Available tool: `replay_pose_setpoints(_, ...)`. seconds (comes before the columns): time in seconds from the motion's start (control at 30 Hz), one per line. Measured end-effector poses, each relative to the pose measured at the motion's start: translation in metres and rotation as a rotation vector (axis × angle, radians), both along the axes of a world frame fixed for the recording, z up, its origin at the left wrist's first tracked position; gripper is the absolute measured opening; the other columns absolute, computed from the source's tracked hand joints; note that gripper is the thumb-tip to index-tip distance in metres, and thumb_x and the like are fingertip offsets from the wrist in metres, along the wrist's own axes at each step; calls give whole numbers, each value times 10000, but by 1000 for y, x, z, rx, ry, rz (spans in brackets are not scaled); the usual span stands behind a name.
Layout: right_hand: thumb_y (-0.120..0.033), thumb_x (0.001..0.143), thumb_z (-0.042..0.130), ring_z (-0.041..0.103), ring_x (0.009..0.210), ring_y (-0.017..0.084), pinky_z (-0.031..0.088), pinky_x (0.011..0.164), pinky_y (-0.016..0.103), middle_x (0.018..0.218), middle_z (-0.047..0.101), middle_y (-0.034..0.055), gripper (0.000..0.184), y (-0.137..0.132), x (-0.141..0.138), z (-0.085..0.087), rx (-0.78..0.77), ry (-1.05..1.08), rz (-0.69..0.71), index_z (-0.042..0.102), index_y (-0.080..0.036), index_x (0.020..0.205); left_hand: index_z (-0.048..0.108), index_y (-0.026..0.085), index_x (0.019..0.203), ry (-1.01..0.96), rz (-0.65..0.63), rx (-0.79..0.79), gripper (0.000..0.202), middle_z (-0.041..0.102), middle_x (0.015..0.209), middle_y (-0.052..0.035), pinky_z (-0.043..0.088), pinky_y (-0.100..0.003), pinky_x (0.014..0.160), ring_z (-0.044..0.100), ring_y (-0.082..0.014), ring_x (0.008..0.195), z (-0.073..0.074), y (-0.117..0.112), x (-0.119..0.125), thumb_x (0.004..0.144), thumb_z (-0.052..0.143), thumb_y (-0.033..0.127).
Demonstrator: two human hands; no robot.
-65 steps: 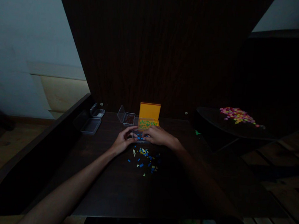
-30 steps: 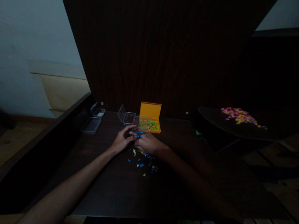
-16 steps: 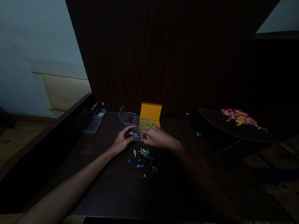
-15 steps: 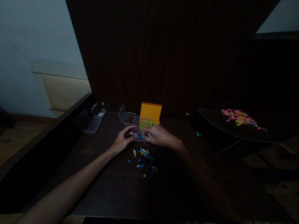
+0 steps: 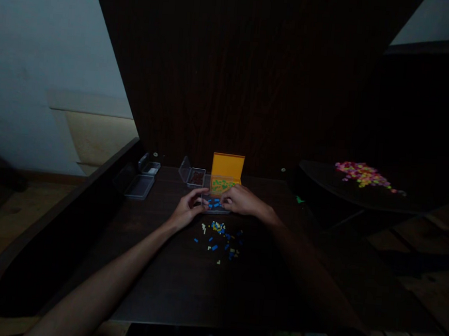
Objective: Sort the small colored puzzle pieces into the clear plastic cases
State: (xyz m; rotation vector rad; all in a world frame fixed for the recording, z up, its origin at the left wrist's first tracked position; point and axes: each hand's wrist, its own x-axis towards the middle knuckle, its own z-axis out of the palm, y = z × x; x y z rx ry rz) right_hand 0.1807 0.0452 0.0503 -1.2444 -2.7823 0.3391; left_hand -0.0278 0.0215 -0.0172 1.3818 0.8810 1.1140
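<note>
A small clear box (image 5: pixel 214 205) with blue pieces in it lies on the dark table (image 5: pixel 169 277). My left hand (image 5: pixel 187 210) grips the box's left edge with curled fingers. My right hand (image 5: pixel 242 200) rests at the box's right side, its fingertips drawn together over the blue pieces; what they pinch is too small and dark to make out. Just this side of the box lies a scatter of loose blue and yellow pieces (image 5: pixel 219 236). Behind the box stands an open orange box (image 5: pixel 228 165) holding green pieces (image 5: pixel 220 186).
An open clear box with dark red pieces (image 5: pixel 196 177) sits left of the orange box. Two more clear boxes (image 5: pixel 140 186) lie near the table's left rim. A pile of pink and yellow pieces (image 5: pixel 364 174) lies on a dark surface at the right. A dark panel rises behind the table.
One second ago my right hand was lower, at the loose pieces. It came back up to the clear box and now sits at its right side. My left hand has stayed on the box.
</note>
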Motion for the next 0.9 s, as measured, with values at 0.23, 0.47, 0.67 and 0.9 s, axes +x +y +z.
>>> replay_pose_setpoints(0.23, -146, 803, 635, 547, 638, 136, 340, 593, 240, 734, 688, 30, 161, 0, -1, -2, -31, -1, -22, 762, -178, 896, 592, 166, 1171, -1, 3, 14, 527, 664, 974, -48, 501, -308, 816, 633, -173, 875, -1, 0, 0, 664, 723, 231)
replay_pose_setpoints(0.47, -120, 805, 615, 565, 656, 127, 344, 602, 224, 777, 707, 32, 199, -3, 4, 10, -1, 83, -19, 760, -177, 930, 589, 154, 1174, -21, 9, -10, 547, 666, 943, -44, 498, -315, 830, 632, -169, 871, -2, 1, 0, 652, 734, 227)
replay_pose_setpoints(0.67, -200, 823, 630, 496, 554, 89, 322, 577, 209, 619, 630, -14, 169, -28, 9, 21, -84, 128, 10, 765, -169, 919, 587, 153, 1176, -7, 11, -2, 546, 672, 942, -46, 499, -321, 834, 636, -178, 874, -3, 2, 0, 652, 723, 225)
replay_pose_setpoints(0.9, -228, 838, 616, 509, 574, 89, 335, 591, 203, 679, 655, -6, 189, -53, 12, -7, -261, 122, 45, 758, -166, 945, 585, 147, 1178, 18, 14, 11, 542, 675, 975, -53, 503, -326, 838, 643, -180, 880, -3, 3, 1, 659, 713, 233)
